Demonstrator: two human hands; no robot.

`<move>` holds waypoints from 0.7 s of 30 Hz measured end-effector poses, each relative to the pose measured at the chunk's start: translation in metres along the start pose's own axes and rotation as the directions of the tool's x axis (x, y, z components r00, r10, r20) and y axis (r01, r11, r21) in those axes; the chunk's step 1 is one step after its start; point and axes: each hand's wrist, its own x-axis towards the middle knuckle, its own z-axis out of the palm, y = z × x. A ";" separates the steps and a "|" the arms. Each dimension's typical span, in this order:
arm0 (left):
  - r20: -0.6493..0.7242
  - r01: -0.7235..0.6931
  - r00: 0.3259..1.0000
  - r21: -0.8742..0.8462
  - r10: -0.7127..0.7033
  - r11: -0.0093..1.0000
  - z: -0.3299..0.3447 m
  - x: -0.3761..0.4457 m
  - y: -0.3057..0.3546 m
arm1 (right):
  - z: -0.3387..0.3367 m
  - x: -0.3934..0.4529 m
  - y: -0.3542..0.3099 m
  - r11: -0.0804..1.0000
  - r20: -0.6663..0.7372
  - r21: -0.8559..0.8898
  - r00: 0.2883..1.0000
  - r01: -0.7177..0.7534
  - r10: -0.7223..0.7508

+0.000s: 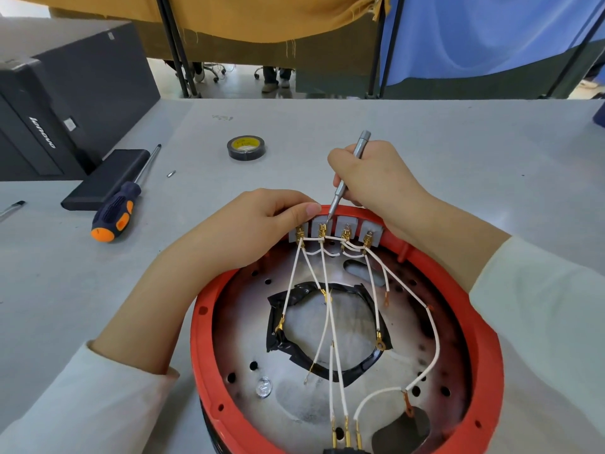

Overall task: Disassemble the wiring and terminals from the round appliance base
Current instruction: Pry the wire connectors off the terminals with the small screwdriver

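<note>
From the head camera we look down on a round appliance base [347,339] with a red rim, lying on a grey table [458,158] close to the near edge, its metal plate facing up. At the far side of the rim we see a row of four grey terminal blocks [337,229] with brass terminals, from which white wires [327,306] fan across the plate to ring lugs around a black taped ring [327,332]. The right hand [376,185] has its fingers curled around a slim silver screwdriver [347,178], its tip set on the second block from the left. The left hand [258,231] rests on the rim, fingers curled over the leftmost block, the thumb pressing its top. Left of the base we note a larger screwdriver [121,204] with a blue-and-orange handle lying partly on a flat black case [104,178], a loose bit [171,173], a roll of black tape [246,147], and a black computer tower [49,103].
</note>
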 end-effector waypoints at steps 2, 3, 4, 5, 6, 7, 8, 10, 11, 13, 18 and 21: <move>0.001 -0.006 1.000 0.000 0.006 1.000 0.000 0.001 0.000 | 0.001 0.000 0.000 1.000 0.012 0.001 1.000 -0.012 0.012; 0.001 -0.008 1.000 -0.001 0.008 1.000 0.000 0.001 -0.001 | 0.000 0.001 0.000 1.000 0.021 0.005 0.999 -0.026 0.026; 0.000 -0.011 1.000 -0.001 0.011 1.000 0.000 0.001 -0.001 | 0.000 0.002 0.000 0.999 0.033 0.010 0.999 -0.042 0.042; 0.000 -0.015 1.000 -0.001 0.015 1.000 0.000 0.001 -0.001 | 0.001 0.002 -0.001 0.998 0.044 0.013 0.997 -0.056 0.056; 0.001 -0.018 1.000 0.000 0.018 1.000 0.000 0.001 -0.001 | 0.001 0.003 -0.001 0.998 0.055 0.010 0.996 -0.067 0.066; 0.002 -0.021 1.000 0.000 0.021 1.000 0.000 0.001 0.000 | 0.002 0.004 -0.002 0.997 0.065 0.002 0.995 -0.074 0.074; 0.002 -0.024 1.000 -0.002 0.024 1.000 0.000 0.001 0.000 | 0.002 0.004 -0.002 0.997 0.075 -0.005 0.994 -0.083 0.083; 0.002 -0.026 1.000 -0.004 0.026 1.000 0.001 0.001 0.000 | 0.002 0.005 -0.004 0.994 0.103 -0.008 0.989 -0.107 0.107; 0.002 -0.024 1.000 -0.001 0.024 1.000 0.000 0.001 0.000 | 0.003 0.006 -0.005 0.993 0.117 -0.011 0.986 -0.120 0.120; 0.004 -0.027 1.000 0.004 0.027 1.000 0.000 0.001 0.000 | 0.004 0.007 -0.005 0.989 0.132 -0.034 0.980 -0.143 0.146; 0.016 -0.051 0.999 0.011 0.050 0.999 0.000 0.001 0.001 | 0.005 0.010 -0.006 0.980 0.136 -0.053 0.971 -0.193 0.198; 0.021 -0.054 0.998 0.019 0.054 0.998 0.000 0.001 0.001 | 0.006 0.012 -0.006 0.973 0.127 -0.078 0.966 -0.218 0.226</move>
